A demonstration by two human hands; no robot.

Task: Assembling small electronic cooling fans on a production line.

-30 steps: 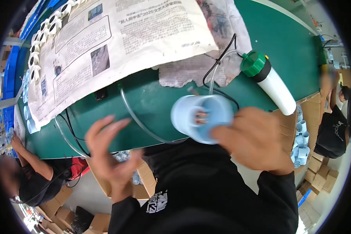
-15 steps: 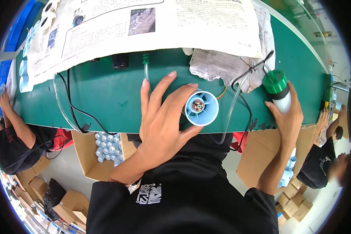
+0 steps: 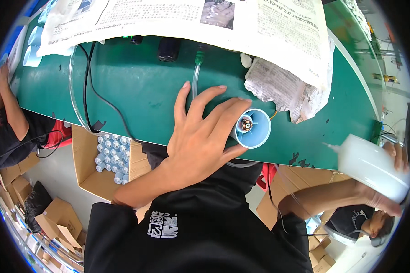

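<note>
My left hand (image 3: 200,136) lies on the green counter (image 3: 136,95) at its near edge, fingers (image 3: 214,96) spread and wrapped around a short light-blue tube (image 3: 253,127). The tube stands on the counter near the middle of the near edge, its open end toward the camera. Inside it I see thin vanes and a small metal hub at the centre. Thumb presses the lower side of the tube, index and middle fingers lie over its upper side.

My right hand (image 3: 387,195) is off the counter, past its right near corner, fingers closed around a white bottle (image 3: 369,166). The bottle is blurred; its thin nozzle points left toward the counter edge.

A clear hose (image 3: 195,79) runs from a green fitting at the far side down under my left hand. A black cable (image 3: 95,95) loops across the left part of the counter. Newspaper (image 3: 241,22) covers the far edge, and a crumpled sheet (image 3: 278,88) lies just right of the tube.

Below the near edge sits an open cardboard box (image 3: 84,164) with small light-blue caps (image 3: 111,157) inside. Another person's arm (image 3: 11,104) reaches in at the left end.
</note>
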